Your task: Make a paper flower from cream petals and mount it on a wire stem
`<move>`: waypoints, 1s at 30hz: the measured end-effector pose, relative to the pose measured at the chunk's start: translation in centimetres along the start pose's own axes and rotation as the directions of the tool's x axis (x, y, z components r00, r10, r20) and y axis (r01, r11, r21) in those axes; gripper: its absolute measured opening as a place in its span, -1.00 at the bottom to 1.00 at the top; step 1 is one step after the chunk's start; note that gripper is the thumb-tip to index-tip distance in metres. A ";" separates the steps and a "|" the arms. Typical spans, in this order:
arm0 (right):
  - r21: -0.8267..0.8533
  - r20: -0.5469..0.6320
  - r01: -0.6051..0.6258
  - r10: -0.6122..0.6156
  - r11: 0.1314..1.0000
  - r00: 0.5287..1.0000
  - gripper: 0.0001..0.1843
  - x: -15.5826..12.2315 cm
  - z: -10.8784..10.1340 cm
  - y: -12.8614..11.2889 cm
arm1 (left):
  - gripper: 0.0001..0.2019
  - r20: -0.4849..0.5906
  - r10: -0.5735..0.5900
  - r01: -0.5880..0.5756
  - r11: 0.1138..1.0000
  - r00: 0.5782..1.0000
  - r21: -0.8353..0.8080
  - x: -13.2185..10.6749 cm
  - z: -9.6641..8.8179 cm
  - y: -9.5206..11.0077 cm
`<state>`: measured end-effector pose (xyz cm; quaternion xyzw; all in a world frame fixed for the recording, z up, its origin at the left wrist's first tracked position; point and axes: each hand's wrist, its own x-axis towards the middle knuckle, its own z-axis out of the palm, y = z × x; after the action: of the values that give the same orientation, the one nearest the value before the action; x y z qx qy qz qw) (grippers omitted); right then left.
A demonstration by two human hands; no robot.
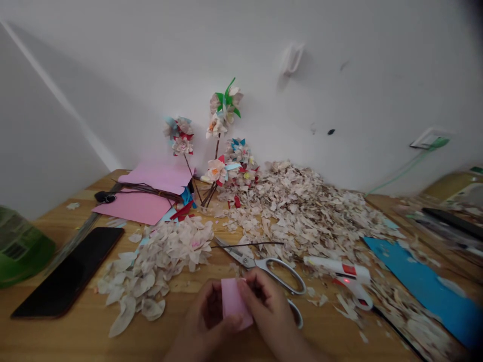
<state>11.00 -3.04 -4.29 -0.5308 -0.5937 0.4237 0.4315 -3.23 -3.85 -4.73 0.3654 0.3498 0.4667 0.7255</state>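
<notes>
Between my two hands, near the front of the table, is a small piece of pink paper (234, 301). My left hand (211, 317) grips it from the left, thumb on its lower face. On the upper right edge, my right hand (266, 306) pinches the same piece. Just beyond my hands lie metal scissors (260, 262), blades pointing to the upper left and one handle loop partly hidden by my right hand. A thin dark stick (260, 244) lies across them. To the left is a pile of pale, petal-like pieces (151, 266).
A white glue gun (339, 270) with a red light lies to the right, near blue paper (411, 281). Shredded pale scraps (302, 201) heap against the wall. Handmade flowers (217, 170) on stems stand behind. Pink sheets (132, 206), a phone (71, 271) and a green bottle (20, 246) are left.
</notes>
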 end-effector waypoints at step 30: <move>-0.307 -0.132 0.197 -0.246 0.931 0.960 -0.75 0.2 0.2 -0.2 | -0.46 -0.094 -0.158 0.162 0.986 0.983 0.039 0.4 0.7 0.8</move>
<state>10.76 -2.88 -4.14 -0.5516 -0.6672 0.2343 0.4423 -2.87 -3.41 -3.76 0.3314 0.4211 0.4147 0.7354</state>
